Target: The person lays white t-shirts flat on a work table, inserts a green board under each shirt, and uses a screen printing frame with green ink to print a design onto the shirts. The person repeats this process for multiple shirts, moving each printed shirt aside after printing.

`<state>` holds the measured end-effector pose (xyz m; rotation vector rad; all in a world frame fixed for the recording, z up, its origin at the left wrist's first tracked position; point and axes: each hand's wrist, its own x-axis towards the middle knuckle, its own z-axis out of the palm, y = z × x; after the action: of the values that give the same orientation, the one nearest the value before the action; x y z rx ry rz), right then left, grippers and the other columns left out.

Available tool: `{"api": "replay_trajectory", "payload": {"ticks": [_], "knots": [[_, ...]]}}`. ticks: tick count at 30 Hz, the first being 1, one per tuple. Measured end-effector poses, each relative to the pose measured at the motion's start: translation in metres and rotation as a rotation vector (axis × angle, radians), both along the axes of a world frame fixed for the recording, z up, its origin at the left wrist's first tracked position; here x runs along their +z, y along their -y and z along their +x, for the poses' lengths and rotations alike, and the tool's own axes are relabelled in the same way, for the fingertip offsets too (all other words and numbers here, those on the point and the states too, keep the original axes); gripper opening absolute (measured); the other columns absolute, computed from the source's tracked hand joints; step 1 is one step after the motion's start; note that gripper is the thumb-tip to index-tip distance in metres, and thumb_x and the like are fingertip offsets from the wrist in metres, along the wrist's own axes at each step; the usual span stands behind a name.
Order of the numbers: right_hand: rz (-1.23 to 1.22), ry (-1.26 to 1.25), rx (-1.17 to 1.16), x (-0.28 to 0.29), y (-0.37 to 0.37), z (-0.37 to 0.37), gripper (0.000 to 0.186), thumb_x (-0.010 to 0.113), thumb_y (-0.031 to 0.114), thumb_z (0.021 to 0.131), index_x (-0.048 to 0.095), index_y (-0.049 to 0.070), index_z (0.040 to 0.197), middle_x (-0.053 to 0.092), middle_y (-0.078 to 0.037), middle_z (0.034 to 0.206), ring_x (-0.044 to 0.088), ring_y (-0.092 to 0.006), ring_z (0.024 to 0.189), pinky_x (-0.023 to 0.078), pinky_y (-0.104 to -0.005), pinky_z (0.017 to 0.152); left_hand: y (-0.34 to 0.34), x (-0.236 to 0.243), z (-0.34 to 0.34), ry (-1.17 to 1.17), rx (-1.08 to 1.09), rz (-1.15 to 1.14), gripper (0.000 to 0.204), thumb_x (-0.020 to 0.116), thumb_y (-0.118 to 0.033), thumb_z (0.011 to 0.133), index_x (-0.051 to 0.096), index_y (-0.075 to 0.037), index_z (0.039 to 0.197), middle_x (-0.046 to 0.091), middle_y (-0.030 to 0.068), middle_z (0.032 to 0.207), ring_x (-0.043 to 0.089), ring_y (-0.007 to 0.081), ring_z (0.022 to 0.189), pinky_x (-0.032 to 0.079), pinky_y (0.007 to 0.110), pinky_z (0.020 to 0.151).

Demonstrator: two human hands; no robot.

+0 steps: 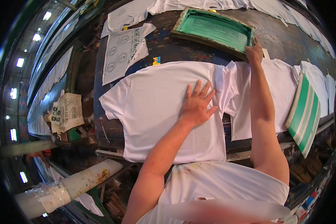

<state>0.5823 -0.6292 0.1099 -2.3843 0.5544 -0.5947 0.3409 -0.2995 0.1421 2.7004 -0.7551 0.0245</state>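
In the head view, a white shirt point(156, 100) lies spread across the bench point(164, 35), its lower part reaching the near edge. The left hand point(198, 106) rests palm down on the shirt's right half, fingers spread apart and holding nothing. The right hand point(254, 52) grips a screen frame point(214, 33) by its near right corner, fingers closed around the wood; the thumb's exact place is hard to tell. The frame sits toward the bench's far edge, beyond the shirt and apart from it, its inside coated green. Whether it rests fully on the bench or is partly lifted, I cannot tell.

The cloth looks fairly smooth left of the hand, but folds gather to the right, beside a second white shirt point(240, 121) under the right forearm. Good handling here means even, light pressure from the palm, easing those folds outward rather than dragging the cloth askew. A frame held at one corner could swing or dip at its other end, so a firm wrist matters, as does sparing the white cloth from green smears.

A printed cloth point(123, 56) lies near the bench's left end; a striped green-and-white piece point(304, 115) overhangs the near edge at right.
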Motion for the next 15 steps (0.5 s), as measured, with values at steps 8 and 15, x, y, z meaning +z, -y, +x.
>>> {"api": "replay_trajectory", "payload": {"ticks": [8, 15], "knots": [[0.194, 0.572, 0.015, 0.026, -0.029, -0.028, 0.056, 0.069, 0.004, 0.078, 0.071, 0.002, 0.133, 0.076, -0.018, 0.123, 0.073, -0.0294, 0.113, 0.055, -0.0378, 0.102, -0.002, -0.002, -0.002, 0.035, -0.008, -0.029, 0.068, 0.06, -0.055, 0.101, 0.054, -0.016, 0.157, 0.034, 0.0109, 0.172, 0.022, 0.0396, 0.161, 0.01, 0.064, 0.13], [-0.014, 0.807, 0.069, 0.119, -0.06, -0.116, 0.056, 0.076, 0.001, 0.078, 0.072, 0.004, 0.134, 0.076, -0.013, 0.125, 0.073, -0.025, 0.111, 0.057, -0.036, 0.099, -0.017, -0.02, 0.004, -0.059, 0.067, -0.44, 0.066, 0.067, -0.037, 0.101, 0.05, -0.008, 0.157, 0.04, 0.0168, 0.168, 0.031, 0.0426, 0.157, 0.024, 0.056, 0.128]]}}
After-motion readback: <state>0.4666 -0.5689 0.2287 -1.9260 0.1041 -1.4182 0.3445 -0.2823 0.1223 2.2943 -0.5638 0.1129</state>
